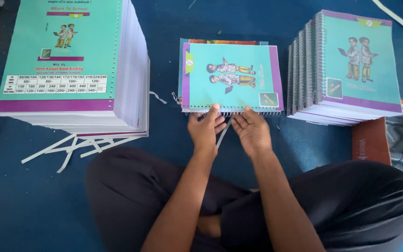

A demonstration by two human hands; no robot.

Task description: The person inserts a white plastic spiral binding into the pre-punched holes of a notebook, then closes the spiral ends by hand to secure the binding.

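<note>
Crossed legs (257, 205) fill the near edge. Just beyond, the left hand (205, 128) and right hand (253, 130) rest loosely spread fingertips on the near, spiral-bound edge of the notebook (232, 77), whose long axis runs left-right, equally near both hands.

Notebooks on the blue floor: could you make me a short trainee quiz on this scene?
1. True or false: both hands touch the wire-bound edge of the middle notebook.
2. Which is taller: the stack without wire on one side, or the stack of wire-bound notebooks on the other?
3. What lies on the blue floor under the near edge of the taller stack?

Key:
1. True: the left hand and right hand rest fingertips there.
2. The stack without wire.
3. White paper strips.
</note>
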